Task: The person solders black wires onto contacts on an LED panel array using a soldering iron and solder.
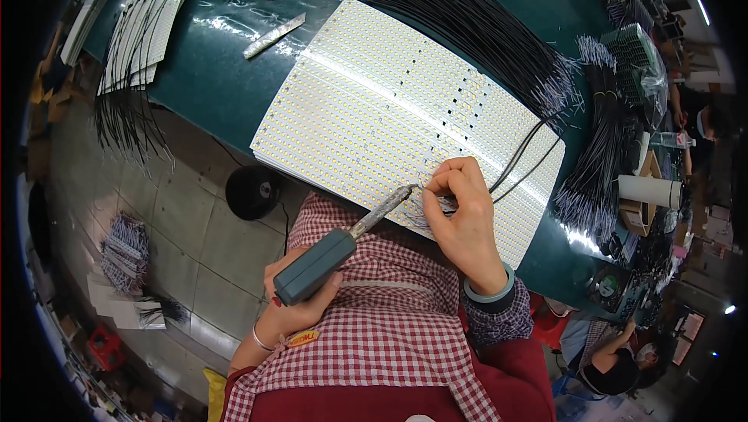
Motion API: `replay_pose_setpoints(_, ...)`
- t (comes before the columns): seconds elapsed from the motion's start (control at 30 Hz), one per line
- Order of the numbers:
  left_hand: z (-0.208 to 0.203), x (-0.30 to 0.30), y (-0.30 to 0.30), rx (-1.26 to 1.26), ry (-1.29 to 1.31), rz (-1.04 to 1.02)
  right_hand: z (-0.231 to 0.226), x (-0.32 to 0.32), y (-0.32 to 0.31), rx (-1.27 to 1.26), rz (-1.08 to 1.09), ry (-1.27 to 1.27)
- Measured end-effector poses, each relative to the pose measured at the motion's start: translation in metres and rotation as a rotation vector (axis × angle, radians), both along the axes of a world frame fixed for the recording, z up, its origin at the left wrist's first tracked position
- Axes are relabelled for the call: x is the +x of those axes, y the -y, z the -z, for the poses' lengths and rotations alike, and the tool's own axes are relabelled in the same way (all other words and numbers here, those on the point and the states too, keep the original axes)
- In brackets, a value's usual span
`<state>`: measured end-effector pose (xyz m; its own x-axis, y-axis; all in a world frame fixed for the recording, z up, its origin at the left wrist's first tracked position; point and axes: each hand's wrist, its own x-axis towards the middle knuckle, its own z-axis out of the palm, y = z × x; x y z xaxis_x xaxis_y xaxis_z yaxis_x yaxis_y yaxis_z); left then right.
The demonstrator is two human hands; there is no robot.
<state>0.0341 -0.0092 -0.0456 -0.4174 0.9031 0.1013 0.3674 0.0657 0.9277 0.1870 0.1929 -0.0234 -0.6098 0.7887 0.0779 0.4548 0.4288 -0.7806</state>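
Green tbl [206, 83], L hand [304, 313] round iron [315, 266], R hand [471, 215] pinching wires [517, 154]

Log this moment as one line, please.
left hand: grips soldering iron | right hand: pinches black wires | iron tip: over white LED panels, near right hand

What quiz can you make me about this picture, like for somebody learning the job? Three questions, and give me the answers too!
1. Which hand holds the soldering iron?
2. True or false: the iron's tip is close to the right hand.
3. Fill in the colour: the dotted white boards lie on a ____ table.

Key:
1. The left hand.
2. True.
3. Green.
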Motion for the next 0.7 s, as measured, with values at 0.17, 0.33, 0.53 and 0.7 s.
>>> replay_pose_setpoints(0.17,-0.004,-0.001,-0.003,0.0,-0.002,-0.002,-0.001,0.001,0.0,0.002,0.001,0.003)
replay_pose_setpoints(0.33,-0.003,-0.002,0.005,-0.057,0.023,0.015,-0.001,0.002,-0.001,0.01,-0.009,0.016)
replay_pose_setpoints(0.53,0.003,0.001,0.016,-0.076,0.198,-0.102,0.0,0.0,-0.001,-0.025,-0.006,0.009)
replay_pose_setpoints(0.7,0.003,-0.002,0.01,-0.001,0.244,-0.132,-0.004,0.001,-0.005,-0.018,-0.023,0.039)
